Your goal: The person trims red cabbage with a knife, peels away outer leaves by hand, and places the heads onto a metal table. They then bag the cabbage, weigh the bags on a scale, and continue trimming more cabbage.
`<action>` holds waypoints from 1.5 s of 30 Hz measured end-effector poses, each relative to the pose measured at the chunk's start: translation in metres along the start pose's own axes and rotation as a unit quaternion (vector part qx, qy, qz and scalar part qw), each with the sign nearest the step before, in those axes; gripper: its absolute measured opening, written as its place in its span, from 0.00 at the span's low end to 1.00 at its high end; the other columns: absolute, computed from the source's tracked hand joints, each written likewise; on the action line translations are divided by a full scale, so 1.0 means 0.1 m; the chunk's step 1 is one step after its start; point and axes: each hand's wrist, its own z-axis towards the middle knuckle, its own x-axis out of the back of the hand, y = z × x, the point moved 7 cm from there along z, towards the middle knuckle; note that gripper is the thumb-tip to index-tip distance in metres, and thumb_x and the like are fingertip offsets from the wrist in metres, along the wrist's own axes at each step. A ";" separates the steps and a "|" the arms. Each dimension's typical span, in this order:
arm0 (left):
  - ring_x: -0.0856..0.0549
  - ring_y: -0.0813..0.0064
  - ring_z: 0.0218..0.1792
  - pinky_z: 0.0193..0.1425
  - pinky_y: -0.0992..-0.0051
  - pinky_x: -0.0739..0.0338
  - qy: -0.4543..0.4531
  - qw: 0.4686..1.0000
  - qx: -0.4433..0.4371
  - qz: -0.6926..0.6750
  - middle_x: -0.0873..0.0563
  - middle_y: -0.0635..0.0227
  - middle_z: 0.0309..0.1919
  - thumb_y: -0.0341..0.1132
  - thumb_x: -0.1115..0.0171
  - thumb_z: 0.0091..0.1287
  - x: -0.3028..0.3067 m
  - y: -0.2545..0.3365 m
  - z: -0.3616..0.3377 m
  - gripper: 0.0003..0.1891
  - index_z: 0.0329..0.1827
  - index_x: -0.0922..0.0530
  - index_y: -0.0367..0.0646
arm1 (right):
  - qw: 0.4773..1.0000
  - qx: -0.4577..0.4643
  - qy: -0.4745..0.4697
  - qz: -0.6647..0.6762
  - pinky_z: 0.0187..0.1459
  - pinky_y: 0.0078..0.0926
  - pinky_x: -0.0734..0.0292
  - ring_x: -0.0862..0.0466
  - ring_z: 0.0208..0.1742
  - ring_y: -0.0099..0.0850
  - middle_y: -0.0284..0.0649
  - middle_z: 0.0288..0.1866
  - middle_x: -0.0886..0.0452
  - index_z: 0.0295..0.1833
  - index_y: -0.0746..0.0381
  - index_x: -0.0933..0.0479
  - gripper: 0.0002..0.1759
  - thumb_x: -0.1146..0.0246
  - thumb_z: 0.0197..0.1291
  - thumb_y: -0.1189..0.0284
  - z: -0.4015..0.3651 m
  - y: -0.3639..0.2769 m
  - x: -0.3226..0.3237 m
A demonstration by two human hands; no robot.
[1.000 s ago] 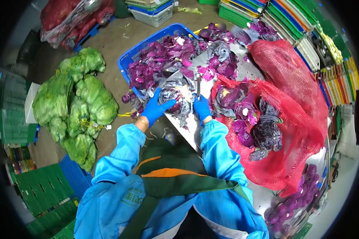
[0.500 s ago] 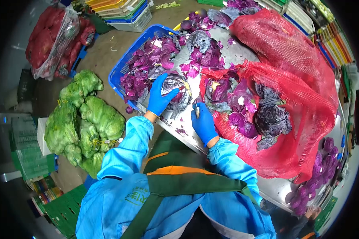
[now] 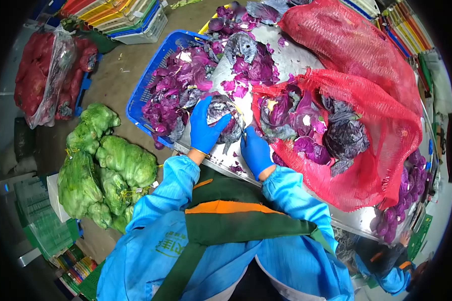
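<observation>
My left hand (image 3: 206, 126), in a blue glove, grips a red cabbage (image 3: 220, 106) from its left side, fingers and thumb spread around it. The cabbage rests on the metal table (image 3: 218, 158) near its front edge. My right hand (image 3: 256, 151), also gloved in blue, is closed around a knife (image 3: 241, 123); its blade reaches up to the cabbage's right side. Most of the knife's handle is hidden in the glove. To the right of that hand, cabbages and loose leaves (image 3: 311, 120) lie in the mouth of a red mesh bag (image 3: 381, 150).
A blue basket (image 3: 135, 95) full of purple leaves stands at the left. Another full red mesh bag (image 3: 351, 45) lies behind. Green bagged vegetables (image 3: 128, 160) are left of me. Peeled purple cabbages (image 3: 404, 195) sit at the right. Another person's sleeve (image 3: 394, 280) shows lower right.
The knife blade has moved up from in front of my right hand against the cabbage's right side. My left hand keeps its hold on the cabbage. The whole view has shifted slightly.
</observation>
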 end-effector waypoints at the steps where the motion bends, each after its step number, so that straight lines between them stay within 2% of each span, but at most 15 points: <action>1: 0.25 0.52 0.61 0.66 0.60 0.32 -0.001 1.000 0.000 0.010 0.24 0.49 0.59 0.50 0.25 0.53 -0.02 0.00 0.01 0.40 0.65 0.29 0.38 | 0.999 -0.016 0.009 -0.027 0.31 0.50 0.24 0.18 0.30 0.53 0.53 0.31 0.19 0.52 0.59 0.31 0.12 0.43 0.64 0.69 0.06 0.06 -0.06; 6: 0.26 0.51 0.61 0.66 0.59 0.33 -0.022 0.999 0.029 -0.020 0.25 0.48 0.60 0.51 0.26 0.53 -0.04 -0.06 0.10 0.40 0.66 0.30 0.39 | 0.996 -0.042 -0.061 -0.045 0.34 0.52 0.24 0.18 0.32 0.56 0.56 0.34 0.18 0.51 0.62 0.31 0.12 0.47 0.64 0.72 0.07 0.10 -0.03; 10: 0.27 0.52 0.62 0.67 0.60 0.33 -0.010 0.999 -0.012 0.036 0.25 0.48 0.60 0.49 0.24 0.52 -0.09 0.08 -0.06 0.40 0.66 0.29 0.40 | 1.000 -0.008 -0.008 -0.022 0.38 0.54 0.25 0.18 0.38 0.58 0.60 0.39 0.19 0.50 0.63 0.31 0.12 0.50 0.65 0.69 0.55 0.47 -0.35; 13: 0.29 0.56 0.65 0.70 0.63 0.36 -0.012 0.999 -0.015 -0.039 0.26 0.53 0.62 0.43 0.24 0.53 0.03 -0.05 -0.08 0.39 0.68 0.31 0.41 | 0.996 -0.013 -0.076 -0.039 0.41 0.55 0.26 0.18 0.40 0.59 0.60 0.38 0.19 0.51 0.63 0.31 0.15 0.44 0.60 0.69 0.69 0.63 -0.40; 17: 0.35 0.64 0.72 0.76 0.66 0.44 -0.140 0.966 0.045 -0.211 0.33 0.59 0.71 0.37 0.30 0.60 0.32 -0.48 -0.11 0.37 0.73 0.36 0.42 | 0.990 0.004 -0.115 0.079 0.50 0.45 0.24 0.19 0.50 0.56 0.61 0.48 0.20 0.70 0.61 0.36 0.34 0.41 0.54 0.74 1.22 0.48 -0.31; 20: 0.39 0.64 0.74 0.76 0.66 0.46 -0.144 0.970 0.047 -0.191 0.35 0.60 0.72 0.37 0.30 0.61 0.55 -0.57 -0.28 0.38 0.74 0.38 0.42 | 0.973 0.014 -0.118 0.197 0.59 0.34 0.28 0.21 0.61 0.45 0.57 0.58 0.22 0.70 0.62 0.34 0.34 0.42 0.53 0.77 1.70 0.16 -0.43; 21: 0.40 0.64 0.75 0.77 0.65 0.47 -0.130 0.966 0.090 -0.204 0.36 0.59 0.73 0.37 0.30 0.61 0.58 -0.62 -0.34 0.38 0.74 0.38 0.42 | 0.964 0.143 -0.031 0.222 0.56 0.35 0.26 0.19 0.55 0.47 0.57 0.55 0.20 0.70 0.62 0.34 0.35 0.40 0.53 0.75 1.82 -0.08 -0.39; 25: 0.44 0.61 0.76 0.77 0.66 0.48 -0.005 0.969 0.187 -0.159 0.40 0.49 0.73 0.42 0.25 0.57 0.47 -0.49 -0.55 0.47 0.76 0.44 0.42 | 0.978 0.171 -0.118 -0.011 0.45 0.39 0.23 0.15 0.42 0.45 0.54 0.46 0.17 0.67 0.63 0.31 0.31 0.38 0.61 0.60 1.87 -0.16 -0.72; 27: 0.41 0.61 0.74 0.76 0.66 0.46 0.040 0.973 0.170 -0.149 0.39 0.49 0.72 0.41 0.24 0.55 0.40 -0.49 -0.53 0.49 0.76 0.45 0.41 | 0.969 0.109 -0.162 0.152 0.35 0.34 0.23 0.16 0.34 0.36 0.51 0.41 0.16 0.66 0.61 0.30 0.30 0.43 0.66 0.53 1.58 -0.06 -0.68; 29: 0.39 0.62 0.73 0.75 0.66 0.44 0.080 0.976 0.155 -0.134 0.37 0.49 0.71 0.41 0.22 0.53 0.45 -0.55 -0.51 0.50 0.76 0.45 0.40 | 0.894 -0.107 -0.310 0.305 0.27 0.28 0.26 0.19 0.26 0.26 0.48 0.36 0.17 0.68 0.59 0.32 0.31 0.46 0.68 0.49 1.05 0.00 -0.61; 31: 0.30 0.68 0.66 0.70 0.69 0.34 0.019 0.944 0.180 -0.276 0.31 0.58 0.67 0.35 0.23 0.54 0.38 -0.69 -0.38 0.49 0.75 0.45 0.38 | 0.912 -0.076 -0.265 0.303 0.22 0.23 0.31 0.24 0.22 0.17 0.47 0.37 0.17 0.71 0.57 0.34 0.31 0.49 0.71 0.49 0.65 -0.15 -0.57; 32: 0.29 0.70 0.65 0.69 0.70 0.33 -0.014 0.930 0.201 -0.307 0.30 0.60 0.67 0.33 0.24 0.54 0.43 -0.54 -0.28 0.46 0.75 0.43 0.39 | 0.940 -0.086 -0.252 0.216 0.28 0.30 0.25 0.17 0.28 0.29 0.52 0.42 0.16 0.74 0.57 0.39 0.32 0.49 0.72 0.52 0.60 -0.28 -0.42; 33: 0.29 0.70 0.65 0.69 0.70 0.33 -0.021 0.930 0.199 -0.309 0.30 0.60 0.67 0.33 0.24 0.54 0.44 -0.52 -0.22 0.46 0.75 0.43 0.39 | 0.941 -0.090 -0.245 0.216 0.28 0.30 0.25 0.17 0.28 0.29 0.52 0.42 0.16 0.74 0.57 0.39 0.32 0.49 0.72 0.52 0.56 -0.26 -0.40; 36: 0.27 0.69 0.63 0.65 0.71 0.29 -0.103 0.863 0.256 -0.423 0.29 0.57 0.66 0.36 0.23 0.54 0.24 -0.40 -0.07 0.48 0.75 0.43 0.40 | 0.983 0.145 -0.003 0.114 0.48 0.44 0.24 0.19 0.50 0.56 0.59 0.52 0.20 0.76 0.55 0.44 0.31 0.48 0.71 0.59 0.52 -0.44 0.02; 45: 0.32 0.68 0.68 0.70 0.69 0.35 -0.242 0.916 0.158 -0.279 0.33 0.57 0.69 0.38 0.23 0.54 -0.01 -0.41 0.18 0.47 0.75 0.42 0.41 | 0.997 -0.026 -0.023 -0.068 0.38 0.45 0.22 0.17 0.38 0.52 0.53 0.45 0.17 0.72 0.50 0.35 0.27 0.47 0.70 0.56 0.53 -0.44 0.07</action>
